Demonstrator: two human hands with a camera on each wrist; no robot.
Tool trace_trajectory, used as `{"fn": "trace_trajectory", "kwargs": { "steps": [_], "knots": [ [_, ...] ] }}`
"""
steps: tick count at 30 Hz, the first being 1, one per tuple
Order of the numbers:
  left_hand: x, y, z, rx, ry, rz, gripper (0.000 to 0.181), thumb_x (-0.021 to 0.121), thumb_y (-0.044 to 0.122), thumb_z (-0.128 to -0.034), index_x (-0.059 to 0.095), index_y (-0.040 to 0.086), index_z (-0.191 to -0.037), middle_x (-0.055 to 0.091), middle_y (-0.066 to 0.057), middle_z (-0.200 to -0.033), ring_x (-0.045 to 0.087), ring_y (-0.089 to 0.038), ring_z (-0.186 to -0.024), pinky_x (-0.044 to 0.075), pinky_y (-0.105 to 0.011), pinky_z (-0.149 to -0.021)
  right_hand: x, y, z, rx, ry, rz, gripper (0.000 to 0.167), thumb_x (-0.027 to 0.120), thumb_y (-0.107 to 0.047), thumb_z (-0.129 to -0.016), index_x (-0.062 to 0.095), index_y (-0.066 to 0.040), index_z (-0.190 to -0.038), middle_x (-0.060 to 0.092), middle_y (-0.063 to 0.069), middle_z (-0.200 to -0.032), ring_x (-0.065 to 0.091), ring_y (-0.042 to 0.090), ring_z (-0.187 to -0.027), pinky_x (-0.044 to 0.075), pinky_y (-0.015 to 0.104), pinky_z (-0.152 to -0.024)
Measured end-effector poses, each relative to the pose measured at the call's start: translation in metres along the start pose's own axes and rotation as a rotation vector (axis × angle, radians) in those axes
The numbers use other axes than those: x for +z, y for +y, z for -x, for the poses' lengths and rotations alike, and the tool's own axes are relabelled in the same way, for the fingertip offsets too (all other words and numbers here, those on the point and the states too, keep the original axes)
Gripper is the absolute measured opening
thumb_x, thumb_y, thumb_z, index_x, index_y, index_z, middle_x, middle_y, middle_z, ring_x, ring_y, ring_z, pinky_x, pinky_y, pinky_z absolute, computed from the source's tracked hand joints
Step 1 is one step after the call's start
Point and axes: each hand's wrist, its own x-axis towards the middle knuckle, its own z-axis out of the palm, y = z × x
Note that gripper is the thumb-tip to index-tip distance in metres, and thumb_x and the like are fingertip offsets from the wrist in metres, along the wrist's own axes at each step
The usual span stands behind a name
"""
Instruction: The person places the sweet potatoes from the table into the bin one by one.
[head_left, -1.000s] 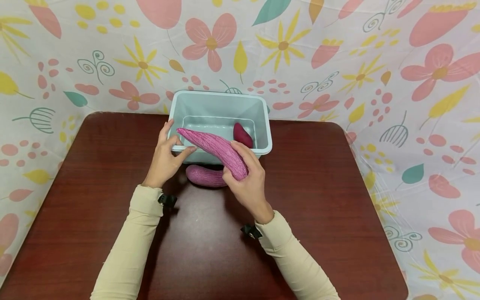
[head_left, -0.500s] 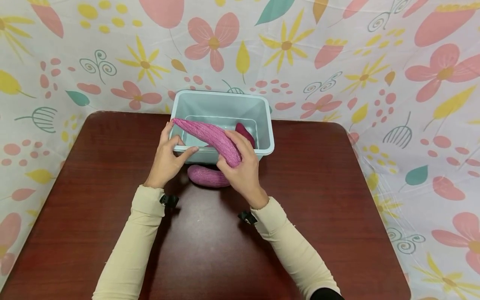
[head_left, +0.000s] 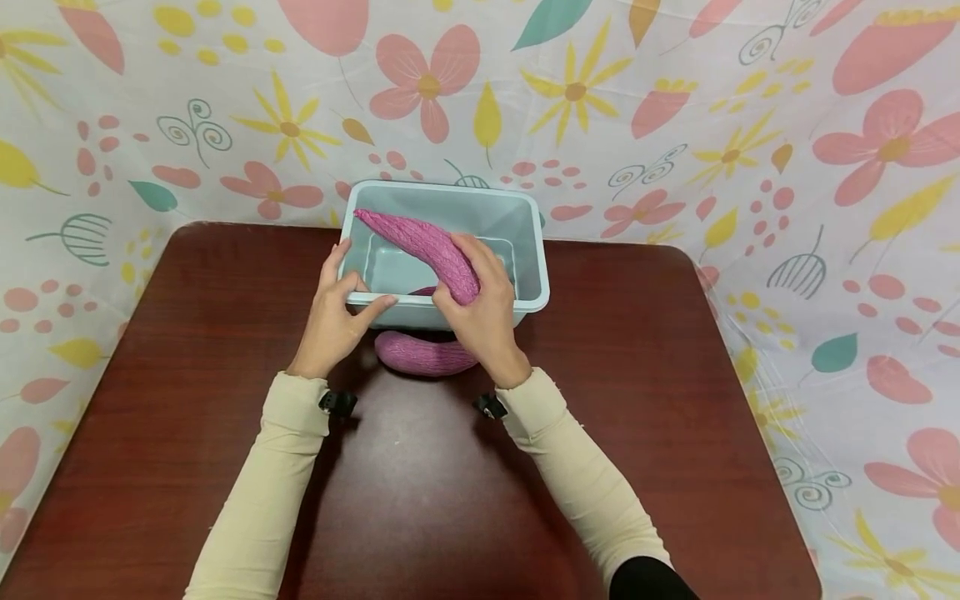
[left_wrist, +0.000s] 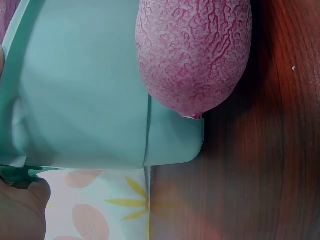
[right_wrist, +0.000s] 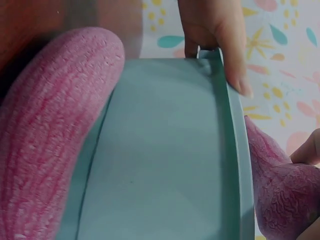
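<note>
Over the opening of the pale blue rectangular plastic bin [head_left: 405, 316], a curved, wrinkled pink-purple vegetable [head_left: 415, 240], tapering to a narrow tip, was held aslant. Its long axis ran from the thick end by the near rim, to the right of the bin's middle, up and leftward to the tip, which pointed toward the far left corner. From the right hand [head_left: 489, 321] it thus reached away and to the left; that hand was the nearer one, clamped on the thick end, thumb on the near left side and fingers over the far right. How high it stood above the bin's floor could not be told.

The right forearm, in a cream sleeve [head_left: 581, 467], came in from the lower right and slanted up to the left. From the lower left came the other forearm, and the left hand [head_left: 328, 312] gripped the bin's near left corner, thumb along the near rim and fingers at the left side.

Beneath the right hand's line, on the dark red-brown wooden counter [head_left: 397, 492], lay a second rounded, wrinkled pink-purple vegetable [head_left: 422, 354], lengthwise along the bin's near wall, its right end partly hidden by the hand. Whether it touched the wall was unclear. Just behind the near rim, inside the bin, showed a thin purple sliver [head_left: 423, 292], too little to identify.
</note>
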Motion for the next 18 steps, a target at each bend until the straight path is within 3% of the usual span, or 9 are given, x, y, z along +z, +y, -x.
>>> {"fn": "trace_trajectory", "kwargs": {
  "steps": [11, 18],
  "knots": [
    [0.0, 0.0, 0.001, -0.006, -0.009, -0.002, 0.041, 0.079, 0.028, -0.0884, 0.046, 0.007, -0.076, 0.024, -0.015, -0.166, 0.022, -0.025, -0.156, 0.037, -0.05, -0.107, 0.009, 0.013, -0.018, 0.031, -0.011, 0.036, 0.056, 0.066, -0.009, -0.077, 0.062, -0.009, -0.133, 0.064, 0.012, -0.134, 0.062, 0.028, -0.119, 0.047, 0.043, -0.1],
    [0.0, -0.001, 0.0, 0.004, 0.003, 0.004, 0.042, 0.079, 0.031, -0.0886, 0.046, 0.007, -0.077, 0.024, -0.014, -0.167, 0.021, -0.024, -0.157, 0.037, -0.052, -0.108, 0.011, 0.017, -0.028, 0.044, -0.025, 0.045, 0.057, 0.065, -0.01, -0.078, 0.062, -0.01, -0.134, 0.063, 0.011, -0.136, 0.061, 0.027, -0.118, 0.048, 0.044, -0.098]
  ]
}}
